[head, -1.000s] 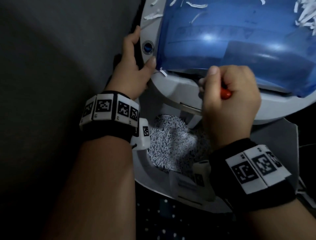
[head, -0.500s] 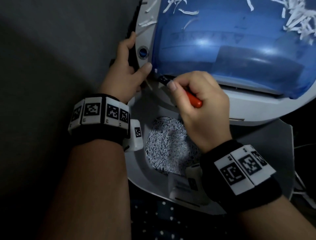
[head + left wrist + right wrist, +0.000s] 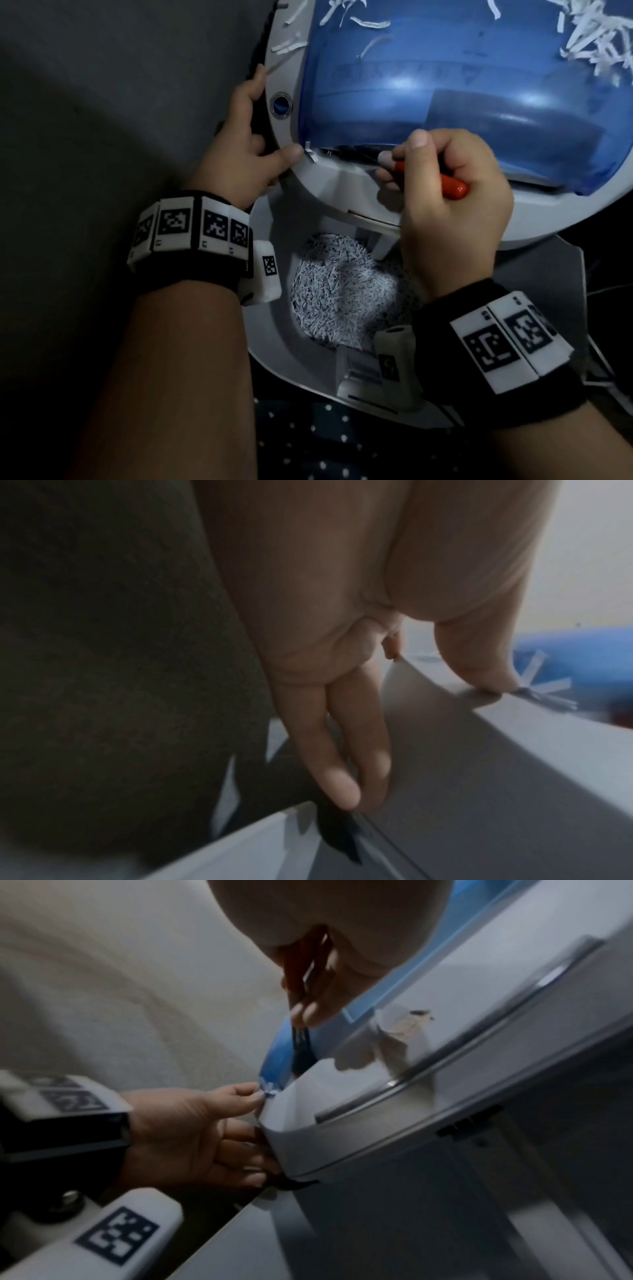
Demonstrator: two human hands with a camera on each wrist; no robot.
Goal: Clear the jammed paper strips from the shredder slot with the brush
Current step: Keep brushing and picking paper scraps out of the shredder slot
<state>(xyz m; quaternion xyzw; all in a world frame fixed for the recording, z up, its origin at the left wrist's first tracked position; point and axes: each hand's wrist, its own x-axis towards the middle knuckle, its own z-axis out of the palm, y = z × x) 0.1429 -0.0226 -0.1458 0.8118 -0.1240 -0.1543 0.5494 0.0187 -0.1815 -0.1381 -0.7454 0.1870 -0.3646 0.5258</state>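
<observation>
The shredder head (image 3: pixel 342 192), grey under a blue see-through cover (image 3: pixel 479 85), is tilted up over its bin. My left hand (image 3: pixel 250 150) grips the head's left edge, thumb on top and fingers (image 3: pixel 342 772) underneath. My right hand (image 3: pixel 402 152) holds the brush by its red handle (image 3: pixel 452 187). Its dark bristles (image 3: pixel 352 150) lie in the slot along the cover's lower edge, also seen as bristles (image 3: pixel 301 1053) in the right wrist view. A small tuft of paper strips (image 3: pixel 310 155) sticks out at the slot's left end, touching my left thumb (image 3: pixel 253 1096).
The open bin (image 3: pixel 274 342) below holds a heap of shredded paper (image 3: pixel 335 291). Loose strips (image 3: pixel 596 34) lie on top of the blue cover. A dark wall or surface (image 3: pixel 102 102) fills the left. A dotted dark cloth (image 3: pixel 325 442) lies under the bin.
My right hand swept the brush left along the slot to its end near my left thumb, then drew back a little to the right. My left hand kept its grip.
</observation>
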